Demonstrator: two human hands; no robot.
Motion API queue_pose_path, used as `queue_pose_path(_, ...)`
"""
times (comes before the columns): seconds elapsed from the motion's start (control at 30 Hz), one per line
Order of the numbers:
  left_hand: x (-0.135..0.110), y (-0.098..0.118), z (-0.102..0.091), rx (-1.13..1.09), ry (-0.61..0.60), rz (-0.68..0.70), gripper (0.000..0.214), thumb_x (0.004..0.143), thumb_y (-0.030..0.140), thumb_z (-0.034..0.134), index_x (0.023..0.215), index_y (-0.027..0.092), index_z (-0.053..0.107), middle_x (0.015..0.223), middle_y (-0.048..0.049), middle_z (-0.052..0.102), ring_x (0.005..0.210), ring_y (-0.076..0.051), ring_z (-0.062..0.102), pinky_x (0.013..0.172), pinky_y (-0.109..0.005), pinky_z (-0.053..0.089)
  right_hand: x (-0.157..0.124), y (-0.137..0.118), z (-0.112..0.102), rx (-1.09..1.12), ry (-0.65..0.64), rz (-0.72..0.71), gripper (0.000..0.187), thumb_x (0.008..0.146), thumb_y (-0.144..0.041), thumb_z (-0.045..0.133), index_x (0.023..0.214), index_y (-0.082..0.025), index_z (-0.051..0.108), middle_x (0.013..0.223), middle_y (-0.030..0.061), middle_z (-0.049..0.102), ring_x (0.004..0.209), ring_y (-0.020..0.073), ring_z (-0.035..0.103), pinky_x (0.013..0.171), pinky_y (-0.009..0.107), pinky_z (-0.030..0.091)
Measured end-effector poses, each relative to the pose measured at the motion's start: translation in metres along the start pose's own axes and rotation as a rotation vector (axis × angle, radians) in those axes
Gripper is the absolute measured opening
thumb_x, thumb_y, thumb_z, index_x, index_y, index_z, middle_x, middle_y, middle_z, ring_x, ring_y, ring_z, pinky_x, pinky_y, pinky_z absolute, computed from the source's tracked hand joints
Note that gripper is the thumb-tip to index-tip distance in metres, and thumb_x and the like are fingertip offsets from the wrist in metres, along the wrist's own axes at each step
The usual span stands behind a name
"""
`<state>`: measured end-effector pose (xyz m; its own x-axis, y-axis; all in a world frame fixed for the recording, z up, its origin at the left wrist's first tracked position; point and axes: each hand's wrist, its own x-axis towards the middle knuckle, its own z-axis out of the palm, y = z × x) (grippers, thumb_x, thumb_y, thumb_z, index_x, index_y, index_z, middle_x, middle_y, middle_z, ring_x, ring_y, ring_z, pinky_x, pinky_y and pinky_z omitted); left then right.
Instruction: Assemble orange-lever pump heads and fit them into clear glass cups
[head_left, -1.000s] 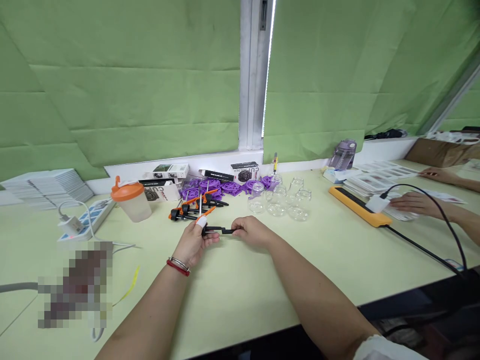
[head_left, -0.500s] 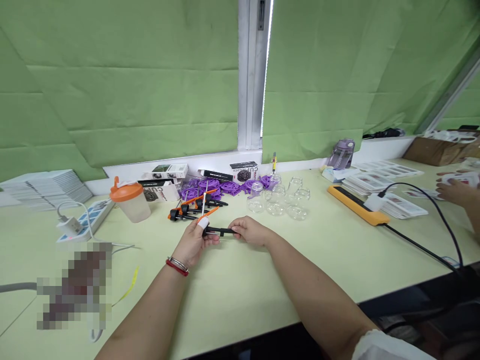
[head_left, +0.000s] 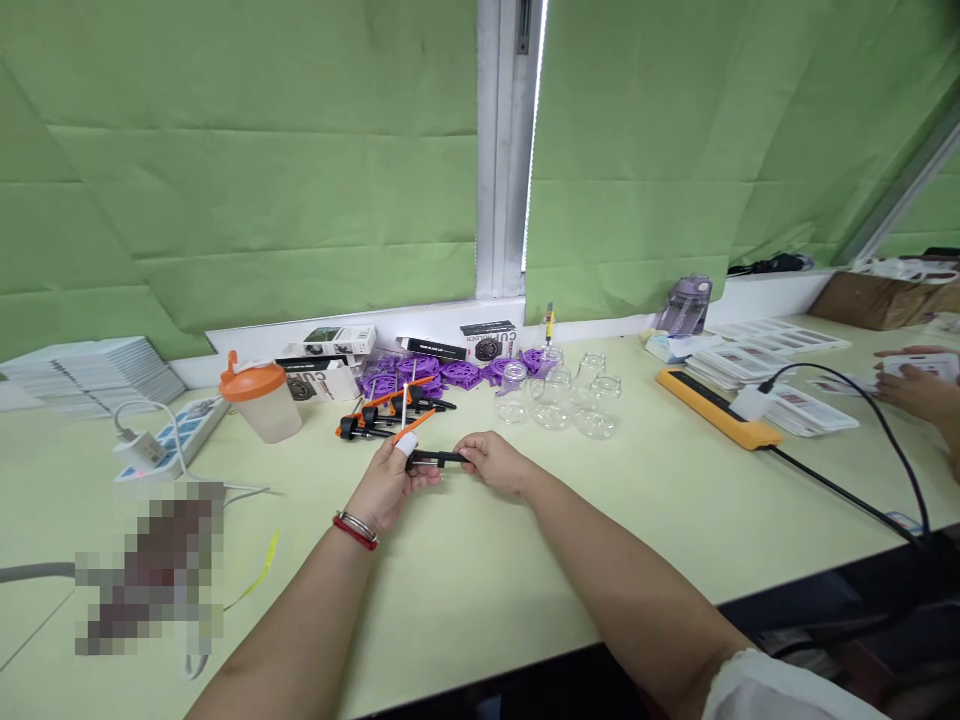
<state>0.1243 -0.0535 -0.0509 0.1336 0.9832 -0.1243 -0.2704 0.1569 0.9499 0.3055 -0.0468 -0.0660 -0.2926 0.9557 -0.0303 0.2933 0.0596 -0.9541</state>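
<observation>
Both hands are closed on one black rod-like part (head_left: 450, 458), held just above the table. My left hand (head_left: 390, 482) wraps its thicker left end, the thumb on top. From that end a white rod (head_left: 405, 408) stands up and an orange strip (head_left: 417, 423) slants to the right; how they join is hidden. At the other end, my right hand (head_left: 491, 462) pinches the tip between thumb and fingers. Just behind lie several similar black parts (head_left: 365, 427) with orange strips. Beyond these is a heap of purple plastic pieces (head_left: 459, 374).
Several clear glass jars (head_left: 594, 418) stand behind my right hand. An orange-lidded cup (head_left: 266, 408) and a white power strip (head_left: 180, 435) are on the left. To the right lie a yellow power strip (head_left: 712, 410) and stacked cards (head_left: 806, 412). At far right, another person's hands (head_left: 919, 385) hold a white item.
My right hand has shifted slightly left along the black part. My left hand stays nearly still. The other person's hands have changed position around the white item.
</observation>
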Motion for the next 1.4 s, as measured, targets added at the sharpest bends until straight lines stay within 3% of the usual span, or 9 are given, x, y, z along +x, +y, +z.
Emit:
queue_pose_path(0.27,0.003,-0.002,-0.003,-0.005,-0.006,-0.006,0.015,0.085,0.033,0.052,0.087,0.019,0.046,0.067,-0.0001,0.060,0.056,-0.017,0.065,0.058,-0.034,0.057,-0.003,-0.004,0.003,0.222,-0.044,0.107,0.017,0.088,-0.025,0.043,0.087,-0.015,0.058,0.050,-0.0069,0.043,0.040,0.0055,0.026,0.041,0.018,0.020)
queue_pose_path(0.47,0.002,-0.002,-0.002,-0.014,0.000,-0.007,0.014,0.087,0.032,0.051,0.088,0.020,0.045,0.067,0.0005,0.060,0.056,-0.017,0.065,0.058,-0.033,0.057,-0.002,-0.002,0.005,0.305,-0.046,0.107,0.019,0.088,-0.032,0.045,0.089,-0.017,0.056,0.048,-0.0084,0.040,0.036,0.0048,0.021,0.039,0.019,0.014)
queue_pose_path(0.73,-0.001,0.003,-0.001,-0.032,-0.013,-0.017,0.016,0.088,0.034,0.050,0.085,0.020,0.044,0.066,0.0009,0.059,0.055,-0.016,0.064,0.058,-0.032,0.056,-0.003,-0.002,0.006,0.246,-0.086,-0.052,0.024,0.087,-0.040,0.049,0.091,-0.018,0.055,0.055,-0.0067,0.043,0.045,0.0067,0.031,0.045,0.019,0.023)
queue_pose_path(0.87,-0.003,0.003,0.001,-0.050,-0.030,-0.018,0.019,0.089,0.037,0.049,0.085,0.020,0.044,0.068,-0.0001,0.061,0.057,-0.015,0.064,0.059,-0.032,0.056,-0.002,-0.005,0.005,0.138,-0.019,-0.225,0.018,0.078,-0.030,0.062,0.088,-0.016,0.057,0.077,-0.0011,0.057,0.069,0.0102,0.049,0.068,0.023,0.038)
queue_pose_path(0.93,-0.005,0.003,0.003,-0.052,-0.040,-0.005,0.020,0.088,0.039,0.051,0.088,0.020,0.044,0.071,-0.0004,0.062,0.057,-0.015,0.064,0.060,-0.033,0.056,-0.002,-0.005,0.005,0.127,-0.011,-0.239,0.017,0.077,-0.028,0.062,0.087,-0.016,0.057,0.082,0.0002,0.059,0.075,0.0120,0.052,0.075,0.026,0.039)
queue_pose_path(1.17,-0.008,0.002,0.006,-0.023,-0.095,0.004,0.027,0.082,0.042,0.057,0.089,0.020,0.044,0.075,-0.0015,0.063,0.059,-0.016,0.064,0.061,-0.036,0.055,0.000,-0.001,0.004,0.163,-0.069,-0.270,0.018,0.077,-0.031,0.061,0.086,-0.016,0.055,0.082,0.0001,0.057,0.077,0.0137,0.051,0.076,0.028,0.038)
queue_pose_path(1.27,-0.005,-0.002,0.005,-0.006,-0.067,0.052,0.030,0.082,0.045,0.056,0.093,0.019,0.045,0.084,-0.0044,0.064,0.074,-0.019,0.066,0.072,-0.038,0.055,0.000,-0.002,0.004,0.145,-0.077,-0.290,0.019,0.078,-0.032,0.061,0.086,-0.017,0.054,0.082,-0.0001,0.056,0.077,0.0140,0.049,0.075,0.028,0.038)
queue_pose_path(1.4,-0.003,-0.004,0.004,-0.047,0.063,0.267,0.031,0.085,0.045,0.054,0.105,0.023,0.044,0.117,-0.0078,0.056,0.105,-0.017,0.059,0.091,-0.036,0.048,-0.004,-0.008,0.008,0.145,-0.061,-0.280,0.019,0.080,-0.033,0.059,0.087,-0.017,0.053,0.081,-0.0005,0.054,0.075,0.0132,0.047,0.071,0.027,0.036)
